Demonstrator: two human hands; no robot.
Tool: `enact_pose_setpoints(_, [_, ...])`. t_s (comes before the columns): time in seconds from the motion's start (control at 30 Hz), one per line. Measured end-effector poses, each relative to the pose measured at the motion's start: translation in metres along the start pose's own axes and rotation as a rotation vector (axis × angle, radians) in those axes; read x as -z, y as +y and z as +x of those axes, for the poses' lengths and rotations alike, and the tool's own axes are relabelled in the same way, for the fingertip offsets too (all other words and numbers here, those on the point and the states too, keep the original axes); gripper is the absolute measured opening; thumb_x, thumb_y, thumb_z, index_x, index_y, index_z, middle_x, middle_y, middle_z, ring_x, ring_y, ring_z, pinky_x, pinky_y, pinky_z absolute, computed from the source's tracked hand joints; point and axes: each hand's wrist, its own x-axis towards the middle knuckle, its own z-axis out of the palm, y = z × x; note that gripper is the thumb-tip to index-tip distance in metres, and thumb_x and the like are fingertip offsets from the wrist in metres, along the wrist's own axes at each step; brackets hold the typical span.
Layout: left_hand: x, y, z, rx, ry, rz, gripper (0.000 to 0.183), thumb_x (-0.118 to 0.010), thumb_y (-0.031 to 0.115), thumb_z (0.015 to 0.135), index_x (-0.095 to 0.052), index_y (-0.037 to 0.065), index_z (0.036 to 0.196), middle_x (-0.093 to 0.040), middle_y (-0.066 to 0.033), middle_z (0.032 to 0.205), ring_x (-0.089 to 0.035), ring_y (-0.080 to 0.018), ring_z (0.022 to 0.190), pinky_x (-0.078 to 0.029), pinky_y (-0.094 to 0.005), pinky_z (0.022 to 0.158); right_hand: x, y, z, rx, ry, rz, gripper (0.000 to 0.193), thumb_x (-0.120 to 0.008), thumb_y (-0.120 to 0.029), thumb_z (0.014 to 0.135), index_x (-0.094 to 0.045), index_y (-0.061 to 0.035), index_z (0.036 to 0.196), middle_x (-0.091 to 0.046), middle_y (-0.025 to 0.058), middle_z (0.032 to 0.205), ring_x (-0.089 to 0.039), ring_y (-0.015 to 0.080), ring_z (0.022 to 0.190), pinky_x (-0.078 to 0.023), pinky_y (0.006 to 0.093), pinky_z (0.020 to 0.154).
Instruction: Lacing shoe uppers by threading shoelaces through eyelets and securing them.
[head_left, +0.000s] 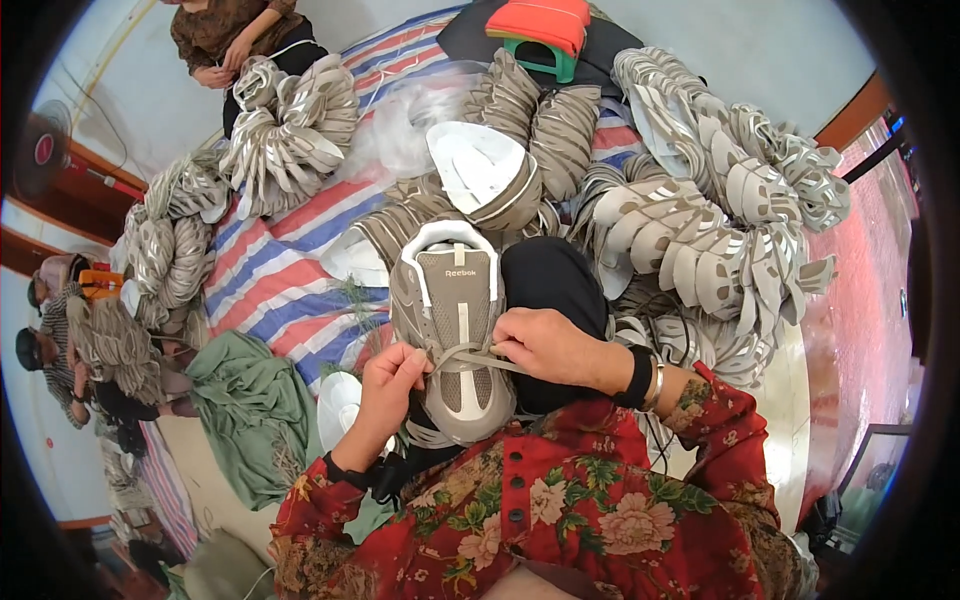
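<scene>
A grey-brown mesh shoe upper (450, 290) with a white-edged collar rests over my lap, its toe end toward me. A flat beige shoelace (465, 358) crosses its lower front part. My left hand (393, 378) pinches the lace at the upper's left edge, with thumb and forefinger together. On the other side my right hand (545, 345) is closed on the lace, the fingers curled. Between the hands the lace looks looped or crossed over itself; whether it is knotted I cannot tell. My black-trousered knee (553, 300) shows beside the upper.
Just beyond lie stacked uppers (565, 140), one showing a white underside (478, 165). Bundled uppers (700, 240) heap at right, others (290, 130) far left. A striped sheet (290, 265) covers the floor. A green cloth (245, 400) lies left; a red-topped stool (540, 35) stands behind. Other people sit nearby.
</scene>
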Motion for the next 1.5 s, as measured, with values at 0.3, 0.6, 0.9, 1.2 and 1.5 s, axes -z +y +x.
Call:
enact_pose_setpoints(0.3, [-0.002,0.007,0.010,0.072,-0.048,-0.019,0.021,-0.056,0.019,0.091,-0.059,0.007,0.074,-0.058,0.0023,0.070,-0.048,-0.0064,0.061,-0.038,-0.0221,0.059,0.001,0.007,-0.002,0.000,0.009,-0.023,0.011,-0.060,-0.012,0.084,-0.056,-0.0015,0.087,-0.058,0.0147,0.082,-0.059,0.0339,0.076,-0.048,0.0403,0.068])
enact_pose_setpoints(0.6, [-0.004,0.042,0.021,-0.666,0.021,1.286,0.017,-0.062,0.010,0.073,-0.048,0.007,0.065,-0.051,-0.0130,0.066,-0.049,-0.0348,0.065,-0.036,-0.0456,0.058,0.005,-0.014,0.017,0.425,0.266,-0.556,0.011,-0.056,-0.014,0.075,-0.051,-0.0073,0.083,-0.049,0.0096,0.086,-0.056,0.0241,0.078,-0.047,0.0344,0.057])
enact_pose_setpoints(0.9, [-0.018,0.111,0.039,-0.932,-0.534,1.553,0.030,-0.076,0.011,0.055,-0.059,0.009,0.080,-0.056,-0.0075,0.092,-0.051,-0.0307,0.098,-0.040,-0.0436,0.085,0.016,-0.018,0.018,0.286,-0.049,-0.630,0.016,-0.067,-0.020,0.071,-0.063,-0.0081,0.080,-0.056,0.0088,0.087,-0.059,0.0230,0.081,-0.044,0.0350,0.065])
enact_pose_setpoints(1.2, [-0.020,0.097,0.050,-0.716,-0.547,1.612,0.018,-0.076,0.019,0.063,-0.064,0.007,0.070,-0.054,-0.0097,0.081,-0.053,-0.0313,0.085,-0.048,-0.0420,0.068,0.017,0.015,0.018,0.438,-0.033,-0.381,0.010,-0.064,-0.016,0.072,-0.065,-0.0068,0.075,-0.058,0.0114,0.085,-0.061,0.0306,0.083,-0.046,0.0415,0.069])
enact_pose_setpoints(1.5, [-0.020,0.091,0.073,-0.351,-0.519,1.570,0.014,-0.066,0.019,0.071,-0.068,0.006,0.068,-0.057,-0.0138,0.084,-0.053,-0.0354,0.087,-0.046,-0.0461,0.069,0.017,0.029,0.017,0.492,-0.002,-0.383,0.011,-0.066,-0.015,0.069,-0.065,-0.0057,0.075,-0.058,0.0116,0.085,-0.061,0.0318,0.082,-0.046,0.0426,0.069])
